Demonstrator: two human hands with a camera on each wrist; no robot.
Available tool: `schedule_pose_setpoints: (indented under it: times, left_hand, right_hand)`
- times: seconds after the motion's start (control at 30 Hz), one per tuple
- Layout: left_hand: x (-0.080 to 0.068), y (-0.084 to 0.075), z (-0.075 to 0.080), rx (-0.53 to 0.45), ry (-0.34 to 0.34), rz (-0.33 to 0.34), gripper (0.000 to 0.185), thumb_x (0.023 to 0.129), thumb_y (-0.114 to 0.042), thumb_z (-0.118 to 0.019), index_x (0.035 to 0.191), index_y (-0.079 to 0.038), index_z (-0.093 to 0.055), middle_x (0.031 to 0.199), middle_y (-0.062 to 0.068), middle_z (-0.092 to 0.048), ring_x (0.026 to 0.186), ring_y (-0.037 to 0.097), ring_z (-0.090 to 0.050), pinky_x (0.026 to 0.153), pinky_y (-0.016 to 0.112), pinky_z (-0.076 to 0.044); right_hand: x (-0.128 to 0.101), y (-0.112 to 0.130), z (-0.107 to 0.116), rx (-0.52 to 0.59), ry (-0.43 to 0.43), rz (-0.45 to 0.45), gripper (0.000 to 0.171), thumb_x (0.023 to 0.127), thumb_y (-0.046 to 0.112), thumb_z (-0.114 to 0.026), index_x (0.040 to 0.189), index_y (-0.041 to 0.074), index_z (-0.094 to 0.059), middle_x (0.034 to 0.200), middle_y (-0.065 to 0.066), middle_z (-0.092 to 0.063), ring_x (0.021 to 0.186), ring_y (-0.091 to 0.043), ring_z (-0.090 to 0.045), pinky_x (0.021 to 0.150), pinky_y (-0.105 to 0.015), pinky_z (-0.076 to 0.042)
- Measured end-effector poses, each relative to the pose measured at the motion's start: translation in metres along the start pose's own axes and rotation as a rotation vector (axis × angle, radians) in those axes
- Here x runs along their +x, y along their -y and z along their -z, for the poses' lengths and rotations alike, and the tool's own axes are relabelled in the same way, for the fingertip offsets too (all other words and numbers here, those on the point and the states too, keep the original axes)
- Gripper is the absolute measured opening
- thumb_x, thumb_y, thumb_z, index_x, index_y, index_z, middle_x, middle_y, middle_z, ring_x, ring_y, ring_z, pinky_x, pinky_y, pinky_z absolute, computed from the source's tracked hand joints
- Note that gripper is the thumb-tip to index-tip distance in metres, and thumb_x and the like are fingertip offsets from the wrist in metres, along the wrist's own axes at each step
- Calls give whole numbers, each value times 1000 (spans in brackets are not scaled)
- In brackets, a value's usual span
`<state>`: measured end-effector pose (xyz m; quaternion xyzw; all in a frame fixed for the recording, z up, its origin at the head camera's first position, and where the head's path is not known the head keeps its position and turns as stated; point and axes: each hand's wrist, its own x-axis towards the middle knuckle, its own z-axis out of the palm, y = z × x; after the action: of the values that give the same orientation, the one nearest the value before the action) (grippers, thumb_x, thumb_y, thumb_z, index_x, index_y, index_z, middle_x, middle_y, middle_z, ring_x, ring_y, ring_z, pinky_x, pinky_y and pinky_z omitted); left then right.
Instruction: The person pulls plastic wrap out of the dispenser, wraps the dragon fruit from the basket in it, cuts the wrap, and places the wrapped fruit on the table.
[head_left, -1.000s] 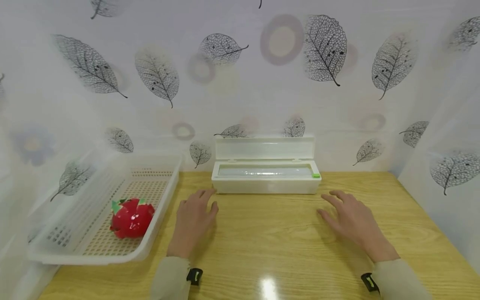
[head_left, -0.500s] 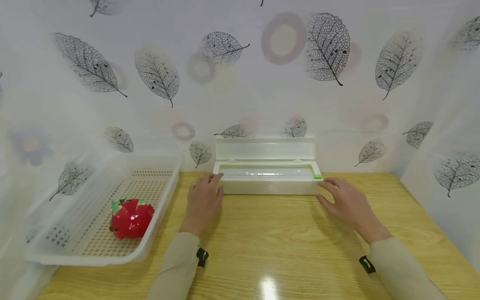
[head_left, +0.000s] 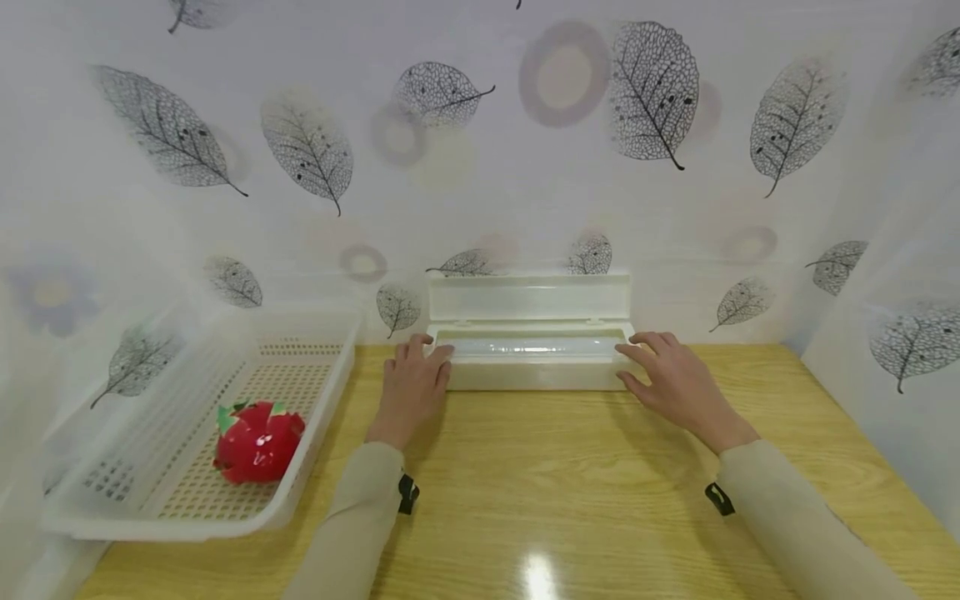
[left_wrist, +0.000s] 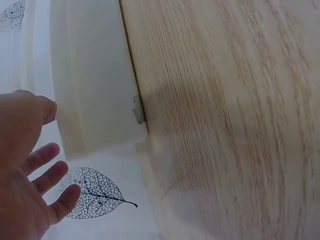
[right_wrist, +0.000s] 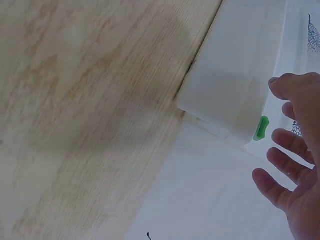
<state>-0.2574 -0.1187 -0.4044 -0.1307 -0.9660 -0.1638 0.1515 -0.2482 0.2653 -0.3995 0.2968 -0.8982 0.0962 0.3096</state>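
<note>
White plastic box stands right of the basket; your left hand and right hand, loosely spread, hold nothing; pressing unevenly could skew the box; a jolt could drop its raised lid.

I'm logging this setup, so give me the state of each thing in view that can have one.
White box: open, upright.
Box lid: raised, standing up at the back.
Green piece: at the box's right end.
Basket: upright, uncovered.
Red fruit: lying in the basket, looks whole.
Left hand: fingers apart at the box's left end; contact unclear.
Right hand: fingers apart at the box's right end; contact unclear.
</note>
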Motion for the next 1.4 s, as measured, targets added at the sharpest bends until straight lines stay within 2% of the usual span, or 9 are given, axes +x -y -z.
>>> schedule_pose_setpoints:
  times: [0.2, 0.37, 0.5, 0.6, 0.77, 0.93, 1.1, 1.4]
  left_hand:
    - [3, 0, -2, -10, 10, 2, 27, 106, -24, -54, 131, -18, -65, 144, 19, -50, 128, 45, -51, 96, 61, -49]
    - [8, -1, -2, -36, 19, 29, 29, 107, -27, -53, 132, -16, -63, 144, 19, -50, 128, 44, -51, 97, 60, -49]
    - [13, -2, -1, -68, 18, 53, 29, 107, -29, -53, 130, -15, -63, 143, 19, -52, 127, 43, -51, 96, 60, -49]
    - [16, -2, -1, -97, 22, 69, 28, 107, -30, -53, 127, -14, -63, 143, 18, -51, 128, 43, -50, 97, 61, -47]
    - [19, -2, -2, -142, 34, 122, 29, 105, -32, -56, 127, -15, -64, 144, 18, -51, 129, 43, -50, 100, 60, -46]
    - [23, -3, -3, -159, 24, 172, 29, 104, -36, -58, 123, -16, -65, 141, 18, -53, 125, 41, -52, 97, 57, -46]
    - [27, -5, -5, -171, -36, 186, 22, 102, -33, -63, 114, -17, -70, 136, 15, -58, 124, 40, -53, 98, 59, -46]
    - [29, -8, -11, -142, -142, 133, 16, 101, -27, -65, 106, -14, -73, 127, 14, -64, 118, 39, -58, 93, 57, -49]
  right_hand:
    - [4, -3, -5, 1, 26, -1, 34, 81, 13, -84, 113, 3, -75, 109, -22, -70, 99, -43, -66, 74, -55, -57]
    - [6, -5, -8, 30, 26, 9, 19, 83, 8, -82, 101, 5, -76, 105, -20, -71, 95, -41, -66, 68, -53, -57]
    - [9, -5, -9, 44, 39, 0, 13, 83, 6, -81, 95, 7, -75, 102, -17, -71, 92, -39, -66, 66, -51, -57]
    - [12, -4, -9, 52, 66, -20, 15, 84, 8, -81, 98, 5, -75, 102, -17, -71, 92, -37, -67, 69, -51, -57]
    - [19, -4, -8, 51, 134, -52, 27, 89, 14, -78, 112, 0, -73, 106, -18, -72, 94, -37, -67, 76, -53, -58]
    - [25, -4, -8, 56, 215, -68, 22, 92, 18, -75, 108, 3, -77, 105, -17, -73, 95, -38, -67, 76, -54, -58]
    - [27, -5, -8, 83, 238, -69, 15, 93, 16, -74, 103, 5, -79, 102, -15, -74, 93, -35, -68, 76, -52, -58]
    - [30, -5, -8, 158, 229, -106, 8, 91, 9, -75, 98, 6, -79, 94, -11, -76, 87, -33, -69, 77, -52, -58]
